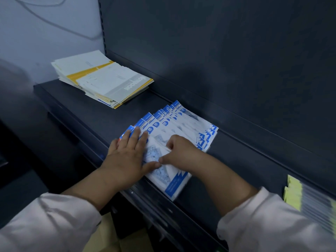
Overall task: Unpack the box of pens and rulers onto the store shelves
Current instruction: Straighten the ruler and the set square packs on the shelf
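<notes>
At far left on the dark shelf (76, 110), near its back-left corner: a slumped stack of white-and-yellow notebooks (101, 79), well apart from the rest. Next along, mid-shelf: blue-and-white packets (192, 124) fanned out in an overlapping row, lying flat, far end close to the back panel (218, 51), near end at the shelf's front edge. Contents too blurred to tell. On the fan's left end, left hand (127, 153): spread wide, fingers straight and flat, fingertips pressing the blue headers, thumb stretched rightward over the nearest packet. Just beside it, thumbs almost touching, right hand (179, 151): fingers curled tight, pinching the clear wrap of that same nearest packet near its middle. Both forearms bare below pale sleeves (263, 224). At far right, at the shelf's front and partly cut off by the frame: a yellow-tagged bundle (292, 191) of clear sleeves, blurred, well apart from the fan.
</notes>
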